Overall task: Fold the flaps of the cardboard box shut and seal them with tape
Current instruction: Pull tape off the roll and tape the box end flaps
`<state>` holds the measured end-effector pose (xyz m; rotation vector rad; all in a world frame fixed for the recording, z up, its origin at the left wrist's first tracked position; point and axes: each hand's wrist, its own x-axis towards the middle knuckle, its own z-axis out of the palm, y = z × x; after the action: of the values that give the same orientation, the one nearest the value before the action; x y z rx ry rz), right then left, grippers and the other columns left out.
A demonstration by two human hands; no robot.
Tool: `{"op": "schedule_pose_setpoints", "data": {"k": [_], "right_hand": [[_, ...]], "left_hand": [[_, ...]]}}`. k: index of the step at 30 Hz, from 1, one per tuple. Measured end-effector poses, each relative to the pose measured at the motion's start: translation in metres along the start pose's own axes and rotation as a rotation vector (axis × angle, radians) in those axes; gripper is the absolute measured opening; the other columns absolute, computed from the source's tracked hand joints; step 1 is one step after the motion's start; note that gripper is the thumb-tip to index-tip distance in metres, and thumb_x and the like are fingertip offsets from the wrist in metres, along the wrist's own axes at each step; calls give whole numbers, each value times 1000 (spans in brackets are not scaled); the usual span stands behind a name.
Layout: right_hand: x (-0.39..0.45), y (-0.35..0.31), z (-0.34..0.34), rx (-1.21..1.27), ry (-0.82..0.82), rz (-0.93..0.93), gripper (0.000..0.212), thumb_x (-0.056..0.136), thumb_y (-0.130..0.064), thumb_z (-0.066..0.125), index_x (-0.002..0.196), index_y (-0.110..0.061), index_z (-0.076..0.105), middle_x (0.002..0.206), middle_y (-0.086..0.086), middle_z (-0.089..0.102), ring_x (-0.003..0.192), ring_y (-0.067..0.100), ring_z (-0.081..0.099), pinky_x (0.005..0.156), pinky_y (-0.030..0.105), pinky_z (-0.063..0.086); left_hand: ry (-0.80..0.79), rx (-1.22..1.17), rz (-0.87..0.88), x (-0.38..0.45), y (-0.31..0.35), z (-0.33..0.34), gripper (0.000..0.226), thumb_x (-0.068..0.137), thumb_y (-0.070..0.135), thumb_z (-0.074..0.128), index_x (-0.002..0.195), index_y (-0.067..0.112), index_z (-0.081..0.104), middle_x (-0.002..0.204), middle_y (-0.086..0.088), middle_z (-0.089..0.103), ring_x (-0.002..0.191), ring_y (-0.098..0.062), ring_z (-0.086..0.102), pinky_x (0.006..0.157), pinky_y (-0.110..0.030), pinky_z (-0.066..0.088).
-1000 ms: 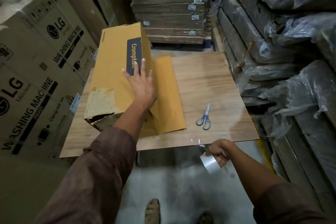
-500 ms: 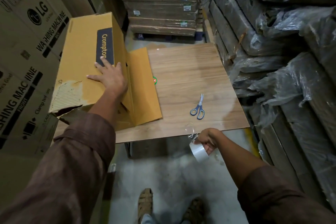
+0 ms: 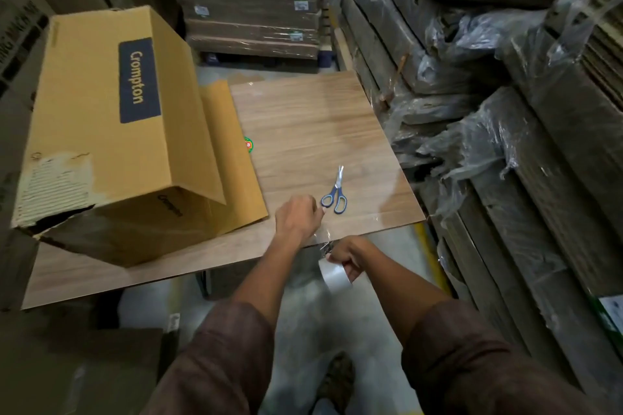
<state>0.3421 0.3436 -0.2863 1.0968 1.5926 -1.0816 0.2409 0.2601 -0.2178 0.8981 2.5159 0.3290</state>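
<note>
Box [image 3: 111, 131] sits at the worktop's [image 3: 320, 118] left edge, one flap [image 3: 232, 158] lying flat and unsealed. The left hand [image 3: 296, 219] has let go of the box and now pinches the free end of the tape [image 3: 333, 274] near the front edge, beside the scissors [image 3: 335, 194]; the right hand [image 3: 347, 254] grips the roll just off that edge. Taping looks about to start. "Crompton" reads on the box's top and end.
</note>
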Motion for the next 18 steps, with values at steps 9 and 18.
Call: {"op": "schedule_pose_setpoints", "data": {"k": [9,18], "right_hand": [[0,20,-7,87,-2,2,47,109,-36,36,80,-3,51,76,15,57,65,23,58,64,34,53],[5,29,-8,324,-2,-9,35,110,-16,33,110,8,57,79,19,62,70,27,62,93,48,54]], "left_hand": [[-637,-503,-560,-20,-24,86,62,93,67,51,101,6,62,77,-11,67,57,-27,62,63,-34,58],[-648,-1156,-784,-25,-15,115,22,100,33,61,86,16,60,83,0,64,75,-16,62,79,-37,53]]}}
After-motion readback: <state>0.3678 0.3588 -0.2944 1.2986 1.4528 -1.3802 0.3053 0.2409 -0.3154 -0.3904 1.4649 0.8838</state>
